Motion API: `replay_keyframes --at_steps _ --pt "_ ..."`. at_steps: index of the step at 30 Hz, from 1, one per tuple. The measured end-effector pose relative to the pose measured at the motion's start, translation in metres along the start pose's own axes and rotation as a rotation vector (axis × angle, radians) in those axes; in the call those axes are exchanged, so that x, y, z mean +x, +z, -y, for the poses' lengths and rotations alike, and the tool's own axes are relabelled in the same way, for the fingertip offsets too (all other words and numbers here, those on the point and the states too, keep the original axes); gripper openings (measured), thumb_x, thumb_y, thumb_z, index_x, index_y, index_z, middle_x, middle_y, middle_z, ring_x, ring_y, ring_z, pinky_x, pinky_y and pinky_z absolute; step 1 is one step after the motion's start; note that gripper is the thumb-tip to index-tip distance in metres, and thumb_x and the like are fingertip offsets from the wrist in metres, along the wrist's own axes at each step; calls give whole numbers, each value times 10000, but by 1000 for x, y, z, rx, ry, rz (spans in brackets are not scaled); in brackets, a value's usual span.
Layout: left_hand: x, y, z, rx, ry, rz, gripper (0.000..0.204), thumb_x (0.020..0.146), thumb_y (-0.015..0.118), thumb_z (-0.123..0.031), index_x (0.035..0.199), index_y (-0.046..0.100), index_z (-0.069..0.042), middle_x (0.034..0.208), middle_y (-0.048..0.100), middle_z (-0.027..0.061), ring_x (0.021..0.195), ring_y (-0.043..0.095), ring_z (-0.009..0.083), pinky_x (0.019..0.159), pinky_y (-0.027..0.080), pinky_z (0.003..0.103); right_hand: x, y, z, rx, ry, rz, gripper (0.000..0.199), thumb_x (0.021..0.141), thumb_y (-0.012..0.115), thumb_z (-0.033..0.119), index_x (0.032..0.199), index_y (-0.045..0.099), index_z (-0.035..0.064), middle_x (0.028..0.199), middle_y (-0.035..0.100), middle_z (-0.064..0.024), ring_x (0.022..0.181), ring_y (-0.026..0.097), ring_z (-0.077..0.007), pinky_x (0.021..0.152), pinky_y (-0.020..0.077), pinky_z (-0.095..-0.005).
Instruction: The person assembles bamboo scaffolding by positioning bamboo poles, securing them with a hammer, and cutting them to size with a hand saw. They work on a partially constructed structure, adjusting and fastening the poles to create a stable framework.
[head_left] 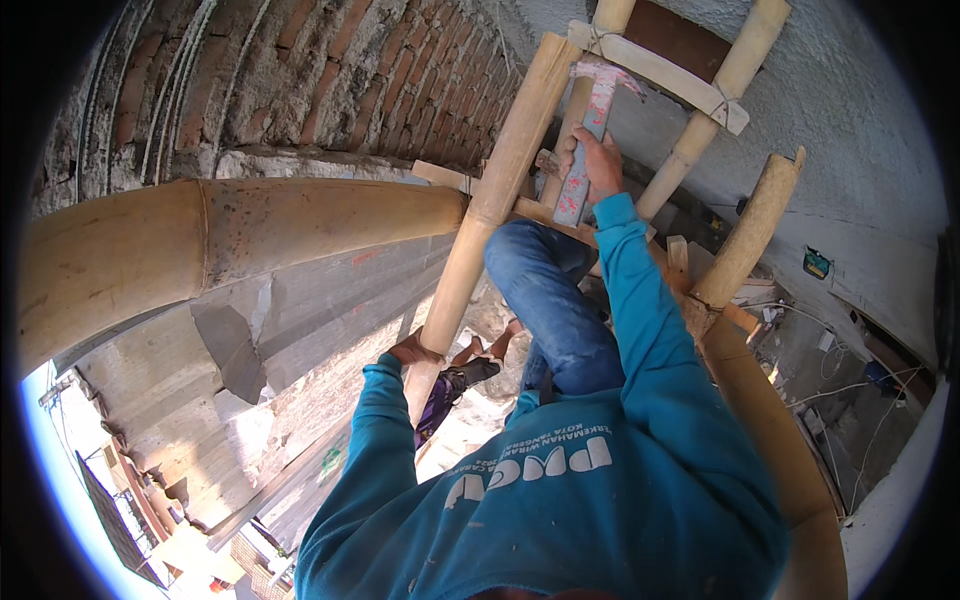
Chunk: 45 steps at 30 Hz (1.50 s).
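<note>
My right hand (598, 165) is wrapped round the handle of a hammer (601, 103), grey with red and white paint marks. Its head points up and away from me, close to a wooden crosspiece. Lower down on the left, my left hand (413, 351) grips an upright bamboo pole (497, 180); the pole hides part of the fingers. My bent knee in blue jeans rests near the bamboo frame, just below the hammer's handle end.
A thick bamboo beam (310, 215) runs to the left under a brick wall (330, 80). Wooden crosspieces (660, 74) are tied onto bamboo poles above. More bamboo (755, 230) stands at right, near a rough grey wall and loose cables. Another person's legs (470, 365) show far below.
</note>
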<state>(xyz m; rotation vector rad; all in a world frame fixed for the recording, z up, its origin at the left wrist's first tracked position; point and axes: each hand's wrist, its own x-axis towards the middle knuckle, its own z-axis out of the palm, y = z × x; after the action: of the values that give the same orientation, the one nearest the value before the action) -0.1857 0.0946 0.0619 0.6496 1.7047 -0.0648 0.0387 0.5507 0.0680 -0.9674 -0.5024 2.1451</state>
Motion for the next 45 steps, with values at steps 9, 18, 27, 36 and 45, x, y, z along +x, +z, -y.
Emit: replay_keyframes --at_steps 9,18,27,36,45 --pt "-27 71 -43 164 -170 -746 1162 527 929 -384 1471 300 -131 1299 534 172 1243 509 385 1100 352 549 -62 -90 -6 -45 139 -103 189 926 638 164 1046 534 61 747 562 -40 555 552 -167 476 467 -322" --pt "14 98 -27 147 -177 -1078 791 588 866 -272 1281 513 -127 1070 642 158 990 626 377 944 474 492 -100 -80 -27 -161 240 -83 161 926 619 138 1038 534 60 741 548 -57 541 543 -176 467 463 -330" --pt "3 44 -1 -41 -3 -582 793 573 903 -328 1244 530 -135 1092 688 130 1035 664 328 895 520 411 -106 -72 -31 -211 325 -18 176 929 622 148 1054 527 68 746 543 -42 548 522 -160 472 465 -324" --pt "12 41 10 -118 95 -568 836 522 899 -396 1217 542 -99 1075 689 164 1036 653 354 888 513 435 -107 -67 -17 -357 357 33 154 950 623 210 1013 558 84 764 546 -16 601 511 -137 533 441 -289" --pt "29 32 2 -146 118 -498 828 498 910 -345 1237 572 -185 1115 694 114 1083 648 331 916 506 435 -108 -54 -7 -604 304 101 188 993 595 242 983 562 56 748 514 2 605 488 -111 537 415 -272"
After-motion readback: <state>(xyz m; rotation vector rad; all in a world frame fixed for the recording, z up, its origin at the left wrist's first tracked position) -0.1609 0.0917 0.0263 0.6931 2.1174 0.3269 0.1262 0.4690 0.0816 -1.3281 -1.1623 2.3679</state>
